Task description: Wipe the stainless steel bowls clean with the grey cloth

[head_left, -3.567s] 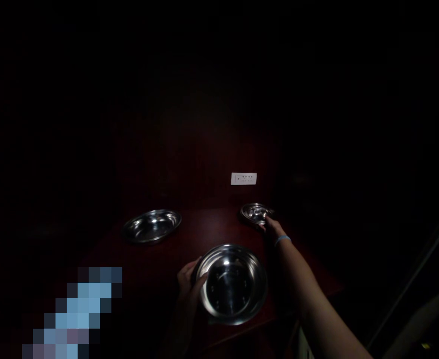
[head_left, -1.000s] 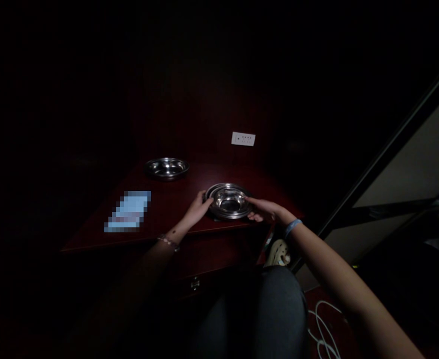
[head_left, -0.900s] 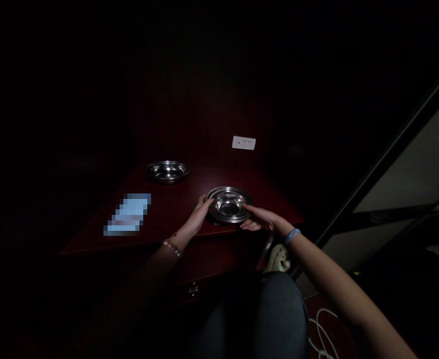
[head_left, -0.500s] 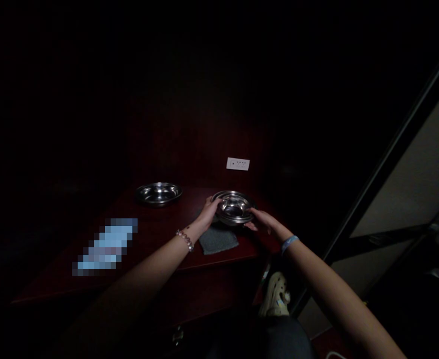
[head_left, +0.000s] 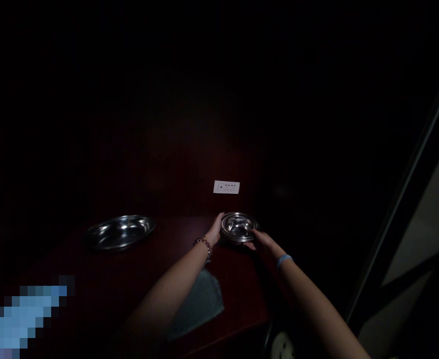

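Note:
A small shiny metal bowl (head_left: 239, 228) is held between both hands near the back right of the dark red table. Its rim shows several rings; I cannot tell whether more bowls are nested in it. My left hand (head_left: 214, 230), with a beaded bracelet, is pressed around the bowl's left side, its fingertips partly hidden. My right hand (head_left: 263, 241) grips the right side, thumb on the rim and fingers underneath. On the table in front lies a grey-green cloth (head_left: 199, 304), partly covered by my left forearm.
A wider shallow metal dish (head_left: 120, 233) sits on the table (head_left: 238, 299) to the left. A pixelated blue patch (head_left: 21, 316) covers something at lower left. A white socket plate (head_left: 226, 187) is on the back wall. Below the table's right edge, a pale shoe (head_left: 283, 345) shows.
Both hands have carried the bowl farther back and to the right, away from the cloth. The camera has moved too, so the dish and the blue patch appear farther left and lower.

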A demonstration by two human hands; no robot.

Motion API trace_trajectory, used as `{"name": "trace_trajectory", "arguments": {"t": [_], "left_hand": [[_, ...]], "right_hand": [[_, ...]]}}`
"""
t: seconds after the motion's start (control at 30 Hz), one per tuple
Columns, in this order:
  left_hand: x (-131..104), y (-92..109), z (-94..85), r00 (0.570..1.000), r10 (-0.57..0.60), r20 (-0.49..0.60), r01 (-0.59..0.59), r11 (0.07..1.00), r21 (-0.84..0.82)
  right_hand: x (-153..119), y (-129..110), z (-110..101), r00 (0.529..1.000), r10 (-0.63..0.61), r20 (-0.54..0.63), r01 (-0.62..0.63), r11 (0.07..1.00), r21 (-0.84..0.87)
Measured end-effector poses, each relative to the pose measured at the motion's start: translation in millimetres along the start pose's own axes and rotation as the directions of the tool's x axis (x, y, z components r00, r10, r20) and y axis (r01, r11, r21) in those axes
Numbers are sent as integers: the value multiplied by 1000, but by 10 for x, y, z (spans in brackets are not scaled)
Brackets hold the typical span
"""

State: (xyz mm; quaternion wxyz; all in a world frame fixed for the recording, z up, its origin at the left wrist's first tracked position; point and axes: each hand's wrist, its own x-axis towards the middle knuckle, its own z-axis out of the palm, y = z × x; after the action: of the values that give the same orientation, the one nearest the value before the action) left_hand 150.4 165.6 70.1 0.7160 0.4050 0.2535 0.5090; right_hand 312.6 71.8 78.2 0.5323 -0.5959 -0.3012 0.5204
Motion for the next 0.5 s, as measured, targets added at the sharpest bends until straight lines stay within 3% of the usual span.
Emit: {"name": "trace_trajectory", "arguments": {"t": [0.1, 0.27, 0.5], "left_hand": [[258, -80, -67, 993, -85, -83, 85, 996, -15], [602, -200, -196, 989, -68, -134, 66, 998, -25], [796, -282, -346, 975, -37, -218, 31, 999, -34]], "right_hand": [[214, 48, 25, 999, -29, -31, 30, 999, 21], [478, 136, 68, 994, -82, -79, 82, 997, 3], [741, 241, 98, 996, -75, -51, 72, 996, -56]]}}
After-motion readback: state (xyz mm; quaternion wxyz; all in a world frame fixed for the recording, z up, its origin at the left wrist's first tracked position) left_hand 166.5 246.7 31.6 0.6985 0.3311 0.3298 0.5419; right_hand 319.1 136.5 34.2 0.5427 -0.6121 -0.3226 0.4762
